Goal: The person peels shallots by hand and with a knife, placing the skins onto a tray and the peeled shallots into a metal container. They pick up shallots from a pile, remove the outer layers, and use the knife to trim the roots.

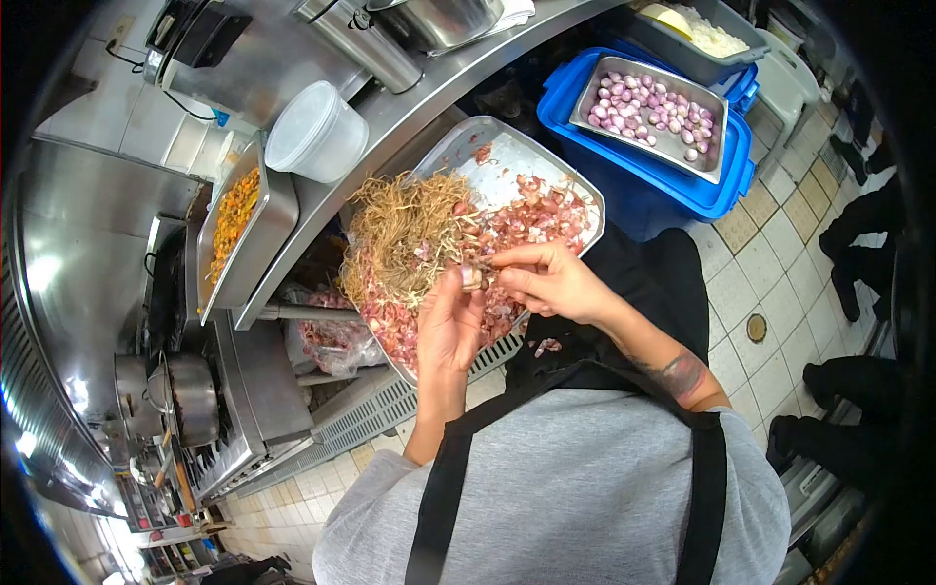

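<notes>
Over a large metal tray (499, 146), my two hands meet around one small shallot (474, 277). My left hand (452, 322) pinches it from below, its thumb and fingertips at the bulb. From the right, my right hand (558, 283) has its thumb and forefinger closed at the bulb's other end. Beneath them, reddish papery skins (526, 216) are spread through the tray. A tangled heap of dry stringy roots (409, 224) lies at the tray's left side.
Peeled shallots (643, 105) fill part of a steel pan (719, 156) on a blue lidded bin (717, 202). A steel counter (390, 122) holds a plastic tub (317, 132) and a pan of chopped orange food (232, 222). People in dark trousers (858, 390) stand at right.
</notes>
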The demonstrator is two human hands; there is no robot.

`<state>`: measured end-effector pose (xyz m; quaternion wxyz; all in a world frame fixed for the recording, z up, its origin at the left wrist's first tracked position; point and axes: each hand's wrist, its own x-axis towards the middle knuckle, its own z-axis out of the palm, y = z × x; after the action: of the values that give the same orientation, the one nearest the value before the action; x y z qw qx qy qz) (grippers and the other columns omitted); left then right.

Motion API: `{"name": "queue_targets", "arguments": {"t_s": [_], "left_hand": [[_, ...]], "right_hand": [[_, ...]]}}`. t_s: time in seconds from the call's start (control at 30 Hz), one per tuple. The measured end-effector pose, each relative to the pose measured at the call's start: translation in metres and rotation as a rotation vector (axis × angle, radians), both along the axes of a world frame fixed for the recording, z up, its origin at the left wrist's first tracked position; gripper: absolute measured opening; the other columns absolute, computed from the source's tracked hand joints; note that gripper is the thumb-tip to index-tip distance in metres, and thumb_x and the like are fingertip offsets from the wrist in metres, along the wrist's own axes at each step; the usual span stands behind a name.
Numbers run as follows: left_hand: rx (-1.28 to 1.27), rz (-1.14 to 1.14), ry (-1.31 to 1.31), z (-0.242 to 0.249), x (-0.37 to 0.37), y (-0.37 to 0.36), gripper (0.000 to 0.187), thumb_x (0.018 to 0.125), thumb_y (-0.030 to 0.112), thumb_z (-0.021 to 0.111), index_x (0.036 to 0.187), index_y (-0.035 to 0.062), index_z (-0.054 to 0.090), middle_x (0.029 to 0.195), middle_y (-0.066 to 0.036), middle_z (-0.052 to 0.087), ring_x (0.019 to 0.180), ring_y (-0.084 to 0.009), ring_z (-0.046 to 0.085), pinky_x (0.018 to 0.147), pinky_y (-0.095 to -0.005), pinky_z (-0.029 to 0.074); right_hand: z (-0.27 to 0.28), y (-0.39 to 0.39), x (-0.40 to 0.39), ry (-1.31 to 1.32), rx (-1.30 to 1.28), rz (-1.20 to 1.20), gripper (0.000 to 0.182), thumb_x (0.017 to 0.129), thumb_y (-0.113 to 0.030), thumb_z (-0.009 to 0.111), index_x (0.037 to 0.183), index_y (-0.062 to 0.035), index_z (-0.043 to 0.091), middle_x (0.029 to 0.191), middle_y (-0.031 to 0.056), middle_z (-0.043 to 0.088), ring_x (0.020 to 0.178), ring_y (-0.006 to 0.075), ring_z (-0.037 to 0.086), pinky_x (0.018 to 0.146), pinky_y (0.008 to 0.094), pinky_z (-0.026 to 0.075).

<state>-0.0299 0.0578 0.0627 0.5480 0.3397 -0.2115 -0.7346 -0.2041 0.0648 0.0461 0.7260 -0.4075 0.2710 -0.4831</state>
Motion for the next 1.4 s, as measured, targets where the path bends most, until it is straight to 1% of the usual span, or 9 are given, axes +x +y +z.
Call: {"name": "queue_targets", "arguments": {"t_s": [0.1,0.23,0.43,0.63,0.83,0.93,1.03,1.13,1.4], "left_hand": [[-0.127,-0.061,-0.136,0.008,0.001,0.002,0.016,0.084,0.007,0.06,0.097,-0.0013,0.06,0.091,-0.008,0.064,0.081,-0.0133,0.061,0.072,-0.0233,0.052],[-0.216,-0.07,-0.227,0.011,0.006,-0.002,0.019,0.083,0.006,0.06,0.102,-0.0008,0.06,0.092,-0.009,0.064,0.081,-0.0132,0.061,0.073,-0.0237,0.052],[-0.177,-0.015,-0.131,0.007,0.008,-0.004,0.012,0.084,0.008,0.06,0.094,0.0017,0.06,0.088,-0.006,0.063,0.079,-0.0123,0.06,0.071,-0.023,0.051],[-0.134,0.056,0.015,0.007,-0.005,0.001,0.01,0.086,0.012,0.059,0.091,0.0047,0.057,0.087,-0.004,0.062,0.077,-0.0105,0.058,0.069,-0.022,0.05],[-0.125,0.179,0.018,0.008,-0.016,0.007,0.01,0.087,0.013,0.058,0.094,0.0054,0.056,0.09,-0.004,0.061,0.078,-0.0103,0.057,0.069,-0.022,0.048],[-0.125,0.22,0.022,0.008,-0.017,0.008,0.009,0.087,0.012,0.057,0.093,0.0055,0.055,0.089,-0.004,0.061,0.078,-0.0106,0.057,0.069,-0.0223,0.048],[-0.194,0.224,-0.004,0.009,-0.018,0.01,0.008,0.086,0.012,0.058,0.089,0.006,0.055,0.089,-0.005,0.061,0.078,-0.0109,0.057,0.069,-0.0226,0.049],[-0.288,0.229,-0.035,0.012,-0.019,0.012,0.009,0.085,0.013,0.061,0.086,0.0067,0.054,0.088,-0.005,0.061,0.077,-0.0111,0.057,0.069,-0.0229,0.049],[-0.355,0.3,-0.04,0.013,-0.022,0.018,0.015,0.082,0.016,0.064,0.085,0.0066,0.052,0.088,-0.006,0.061,0.078,-0.0121,0.058,0.069,-0.0237,0.048]], "right_hand": [[0.002,0.001,-0.009,-0.234,0.242,0.146,0.029,0.089,-0.019,0.055,0.117,-0.0087,0.054,0.066,-0.0008,0.049,0.044,0.0016,0.036,0.036,0.0156,0.023],[0.006,0.002,-0.004,-0.204,0.239,0.072,0.029,0.09,-0.018,0.054,0.118,-0.0089,0.052,0.067,-0.0012,0.048,0.043,0.001,0.035,0.035,0.0156,0.021],[0.011,0.005,-0.001,0.011,-0.155,0.0,0.036,0.088,-0.011,0.055,0.123,-0.0043,0.049,0.073,-0.0026,0.05,0.05,0.0006,0.037,0.043,0.0154,0.029],[0.015,0.007,0.002,0.254,-0.467,-0.192,0.042,0.083,-0.008,0.06,0.124,-0.0057,0.051,0.088,-0.0012,0.059,0.071,0.002,0.047,0.062,0.0182,0.04],[0.018,0.008,-0.001,0.309,-0.477,-0.174,0.041,0.081,-0.007,0.061,0.121,-0.0052,0.053,0.105,0.0051,0.062,0.083,0.0073,0.056,0.072,0.0227,0.045],[0.022,0.01,0.003,0.29,-0.526,-0.284,0.039,0.08,-0.006,0.061,0.118,-0.0056,0.055,0.106,0.007,0.064,0.09,0.0128,0.061,0.08,0.0279,0.048],[0.022,0.009,0.004,0.334,-0.611,-0.303,0.037,0.08,-0.005,0.062,0.116,-0.0034,0.056,0.108,0.0106,0.063,0.096,0.0153,0.06,0.079,0.0259,0.047],[0.025,0.01,0.004,0.341,-0.631,-0.311,0.035,0.079,-0.005,0.062,0.113,-0.0026,0.057,0.103,0.0116,0.064,0.094,0.0187,0.062,0.08,0.0286,0.048],[0.028,0.016,0.012,0.344,-0.621,-0.342,0.032,0.078,-0.005,0.063,0.11,-0.0022,0.059,0.102,0.0117,0.064,0.092,0.02,0.063,0.079,0.0291,0.049]]}}
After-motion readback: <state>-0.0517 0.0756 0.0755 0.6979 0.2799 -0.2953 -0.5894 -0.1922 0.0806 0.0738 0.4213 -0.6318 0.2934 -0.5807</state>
